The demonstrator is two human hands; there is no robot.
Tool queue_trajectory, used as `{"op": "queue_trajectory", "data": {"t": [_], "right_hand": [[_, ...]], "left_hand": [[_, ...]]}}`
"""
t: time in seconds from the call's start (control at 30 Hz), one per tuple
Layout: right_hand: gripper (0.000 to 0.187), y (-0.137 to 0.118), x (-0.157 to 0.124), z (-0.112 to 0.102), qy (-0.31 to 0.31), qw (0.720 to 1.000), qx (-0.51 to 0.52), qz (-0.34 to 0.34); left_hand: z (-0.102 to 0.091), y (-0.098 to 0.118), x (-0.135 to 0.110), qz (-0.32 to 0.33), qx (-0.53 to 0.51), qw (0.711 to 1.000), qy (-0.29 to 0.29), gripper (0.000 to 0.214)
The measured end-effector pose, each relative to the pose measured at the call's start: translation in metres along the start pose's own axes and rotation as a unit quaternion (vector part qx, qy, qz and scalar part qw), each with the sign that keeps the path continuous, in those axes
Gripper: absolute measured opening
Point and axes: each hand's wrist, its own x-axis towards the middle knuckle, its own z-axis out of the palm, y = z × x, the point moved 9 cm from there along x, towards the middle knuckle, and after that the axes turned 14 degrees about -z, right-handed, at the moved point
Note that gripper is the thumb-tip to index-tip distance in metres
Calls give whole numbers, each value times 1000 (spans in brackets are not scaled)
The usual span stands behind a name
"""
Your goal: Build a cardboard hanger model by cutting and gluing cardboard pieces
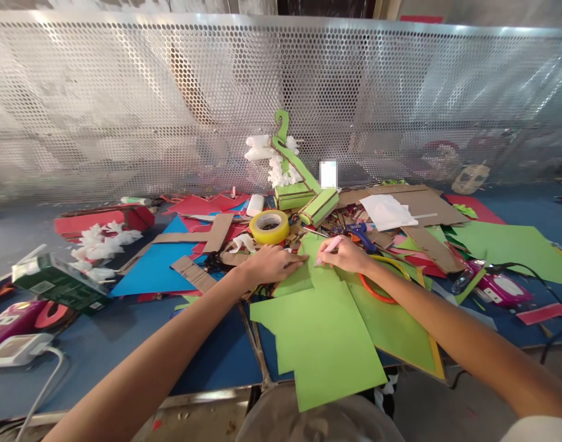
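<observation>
My left hand (271, 264) lies flat, fingers stretched out, pressing on the far end of a light green paper sheet (324, 337) that hangs over the table's near edge. My right hand (347, 255) is closed round a pink pen (329, 247), its tip touching the green sheet close to my left fingertips. Just beyond my hands sit a yellow tape roll (269, 226) and a blue glue gun (357, 232).
A green and cardboard model with white tufts (292, 178) stands at the back before a perforated metal screen (170, 104). Blue paper (154, 270), red paper, cardboard scraps, a green box (54, 281), a pink device with cable (497, 288) and an orange ring (377, 293) crowd the blue table.
</observation>
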Motion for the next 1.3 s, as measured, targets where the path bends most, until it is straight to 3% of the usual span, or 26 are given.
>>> {"op": "queue_trajectory", "data": {"t": [0.07,0.23,0.37,0.43,0.53,0.67,0.73,0.87,0.97,1.1,1.3], "right_hand": [[19,-2,0,0,-2,1000,9,-1],[30,-12,-1,-16,72,996,8,-46],[26,-20,-4,-7,-5,986,-145,-86],[26,-23,-6,-4,-21,976,-191,-99],[26,-28,-8,-1,-32,971,-207,-111],[11,-34,-8,4,-48,968,-201,-144],[13,-37,-8,3,-45,967,-195,-160],[24,-42,-11,-2,-65,954,-241,-165],[4,-46,-13,-7,-81,936,-300,-164],[43,-46,-15,-9,-100,913,-362,-158],[46,-35,-17,-9,-133,884,-434,-111]], "left_hand": [[0,0,0,0,2,1000,0,44],[3,0,-1,6,24,1000,5,47],[0,-2,-1,12,30,999,9,47],[-8,-10,1,-27,5,999,25,48],[-19,-22,9,-102,-45,993,47,54],[-8,-21,24,-149,-49,988,-6,54],[-4,-22,33,-172,-56,983,-9,48],[-3,-25,48,-155,-140,978,27,30],[3,-33,54,-139,-192,971,34,31],[17,-44,59,-145,-228,962,29,36],[17,-48,57,-138,-277,950,36,35]]}}
